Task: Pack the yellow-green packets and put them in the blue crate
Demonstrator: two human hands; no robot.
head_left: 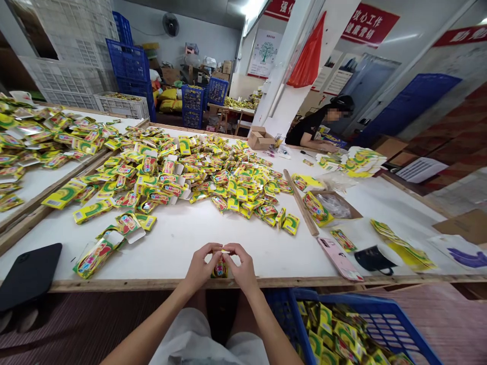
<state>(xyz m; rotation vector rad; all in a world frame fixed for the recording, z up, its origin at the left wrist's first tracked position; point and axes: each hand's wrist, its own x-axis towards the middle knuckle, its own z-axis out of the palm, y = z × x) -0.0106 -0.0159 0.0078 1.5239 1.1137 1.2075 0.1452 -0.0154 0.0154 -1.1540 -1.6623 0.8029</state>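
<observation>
Hands meet at the near edge of a white worktable [173, 253] in the head view, fingertips almost touching. The left hand [198, 264] and the right hand [243, 266] pinch the top end of a small carton [219, 269], printed yellow, green and red, which sits between them just above the wooden edge; the fingers partly hide it.

Beyond them, a broad heap of similar cartons [213, 175] spreads across the tabletop, and a few loose ones [99, 253] lie nearer, left of the hands, one with its end flap open. A black smartphone [32, 274] rests at the left corner. To the right lie a pink phone [340, 258] and a dark mug [375, 258], past the end of a wooden strip [300, 203]. Below the table edge, a blue plastic crate [395, 309] holds many more cartons. Farther back on the right, a co-worker in a dark top [304, 129] leans over the table. A red plastic bag [310, 56] hangs on a white pillar [279, 76].
</observation>
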